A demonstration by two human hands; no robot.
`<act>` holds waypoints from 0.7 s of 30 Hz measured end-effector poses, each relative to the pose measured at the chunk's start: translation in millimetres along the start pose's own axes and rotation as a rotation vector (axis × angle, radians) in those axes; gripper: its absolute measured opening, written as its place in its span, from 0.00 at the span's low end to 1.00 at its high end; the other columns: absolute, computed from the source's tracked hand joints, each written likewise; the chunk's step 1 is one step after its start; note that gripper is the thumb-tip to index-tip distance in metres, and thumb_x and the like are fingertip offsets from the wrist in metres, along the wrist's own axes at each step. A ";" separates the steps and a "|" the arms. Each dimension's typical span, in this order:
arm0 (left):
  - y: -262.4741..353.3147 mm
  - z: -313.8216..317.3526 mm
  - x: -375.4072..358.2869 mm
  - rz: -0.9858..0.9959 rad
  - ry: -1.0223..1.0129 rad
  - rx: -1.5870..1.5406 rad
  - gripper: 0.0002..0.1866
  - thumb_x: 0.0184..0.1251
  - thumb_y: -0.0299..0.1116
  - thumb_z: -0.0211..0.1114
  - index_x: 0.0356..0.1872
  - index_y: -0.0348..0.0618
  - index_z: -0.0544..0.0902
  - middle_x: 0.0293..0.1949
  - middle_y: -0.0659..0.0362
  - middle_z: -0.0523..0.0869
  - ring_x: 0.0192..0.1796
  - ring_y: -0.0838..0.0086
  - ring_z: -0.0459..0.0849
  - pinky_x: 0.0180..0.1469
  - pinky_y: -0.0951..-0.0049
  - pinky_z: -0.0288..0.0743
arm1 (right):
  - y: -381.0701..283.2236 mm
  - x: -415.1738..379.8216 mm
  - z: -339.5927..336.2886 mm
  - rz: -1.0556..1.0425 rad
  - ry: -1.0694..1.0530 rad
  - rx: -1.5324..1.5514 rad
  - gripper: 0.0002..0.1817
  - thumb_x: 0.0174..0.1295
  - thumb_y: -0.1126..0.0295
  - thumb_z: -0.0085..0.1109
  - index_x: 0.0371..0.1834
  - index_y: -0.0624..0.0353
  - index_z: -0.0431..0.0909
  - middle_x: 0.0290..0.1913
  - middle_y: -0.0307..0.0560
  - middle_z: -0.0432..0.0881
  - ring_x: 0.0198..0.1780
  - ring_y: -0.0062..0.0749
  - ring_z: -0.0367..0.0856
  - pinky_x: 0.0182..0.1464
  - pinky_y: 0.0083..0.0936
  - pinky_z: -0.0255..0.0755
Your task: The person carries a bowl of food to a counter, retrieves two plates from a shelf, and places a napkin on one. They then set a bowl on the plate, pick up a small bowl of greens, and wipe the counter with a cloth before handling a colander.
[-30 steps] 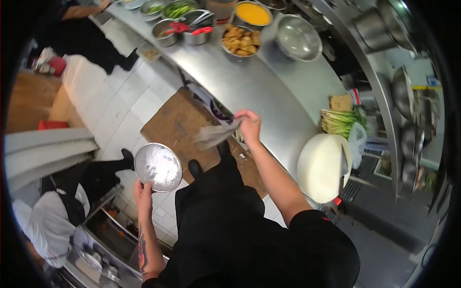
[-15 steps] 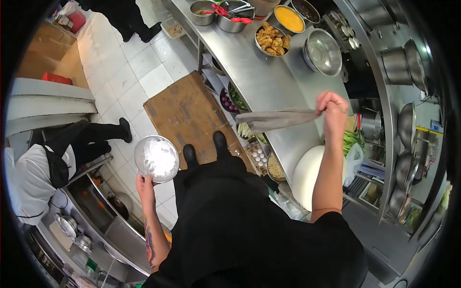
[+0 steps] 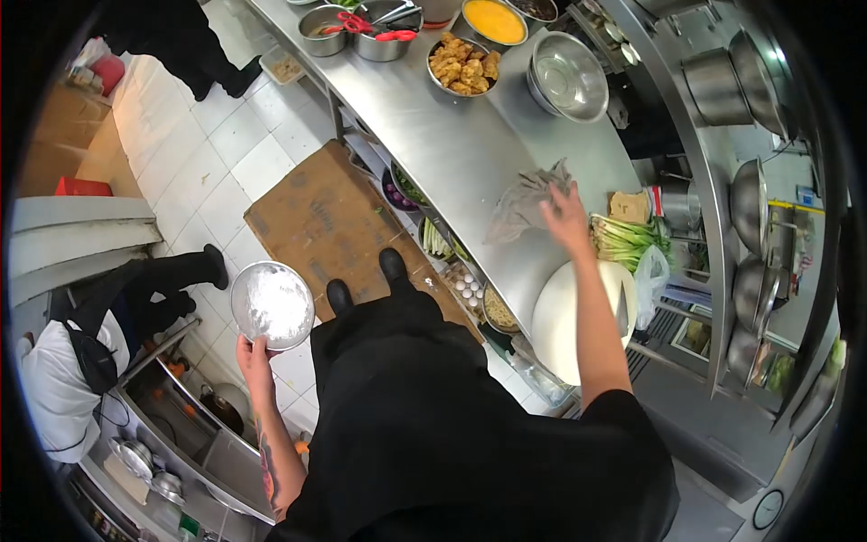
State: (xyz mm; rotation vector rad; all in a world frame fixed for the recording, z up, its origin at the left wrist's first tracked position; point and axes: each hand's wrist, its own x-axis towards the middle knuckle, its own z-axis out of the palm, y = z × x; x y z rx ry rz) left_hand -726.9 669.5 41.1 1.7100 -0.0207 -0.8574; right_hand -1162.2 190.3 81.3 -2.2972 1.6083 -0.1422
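My left hand [image 3: 256, 359] grips the near rim of a metal bowl [image 3: 244, 307], out over the floor to my left. White powder [image 3: 278, 305] coats the inside of this bowl. Over the steel counter [image 3: 433, 117], my right hand [image 3: 566, 221] has its fingers stretched out and apart. A grey cloth [image 3: 528, 203], crumpled and slightly blurred, is just beyond those fingertips on the counter; whether they still touch it is hard to see. Close to my right forearm are a large white rounded container [image 3: 560, 316] and a bunch of green vegetables [image 3: 623, 239].
Fried pieces in a bowl [image 3: 463, 68], a bowl of yellow liquid [image 3: 494, 23] and nested metal bowls [image 3: 567, 77] stand farther along the counter. Eggs [image 3: 468, 289] sit below its edge. Cardboard [image 3: 316, 217] covers the floor. One person [image 3: 99, 343] is at left, another [image 3: 181, 36] farther off.
The cloth, stretched out in my closed right hand before, is now crumpled on the counter. My right hand has reached forward and opened. The bowl remains in my left hand.
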 end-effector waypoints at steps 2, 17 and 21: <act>-5.6 -6.1 -0.4 -0.021 -0.018 0.037 0.13 0.66 0.27 0.55 0.50 0.37 0.77 0.41 0.59 0.84 0.34 0.80 0.82 0.34 0.77 0.80 | -3.3 3.8 49.3 0.072 -0.012 -0.204 0.30 0.68 0.48 0.52 0.73 0.43 0.67 0.79 0.62 0.47 0.78 0.63 0.47 0.73 0.59 0.46; -2.9 7.1 -42.8 -0.119 0.226 0.027 0.16 0.65 0.26 0.55 0.54 0.35 0.77 0.46 0.56 0.84 0.41 0.76 0.84 0.39 0.74 0.82 | -175.5 119.9 174.6 -0.160 0.259 -0.168 0.35 0.68 0.53 0.46 0.75 0.60 0.58 0.78 0.63 0.49 0.79 0.61 0.43 0.75 0.59 0.36; -9.7 5.4 -64.0 -0.089 0.331 -0.126 0.22 0.66 0.27 0.57 0.62 0.40 0.75 0.53 0.55 0.83 0.48 0.73 0.84 0.45 0.72 0.82 | -217.1 123.6 197.8 -0.316 0.213 -0.167 0.37 0.68 0.52 0.47 0.76 0.59 0.57 0.78 0.63 0.49 0.79 0.61 0.43 0.76 0.59 0.35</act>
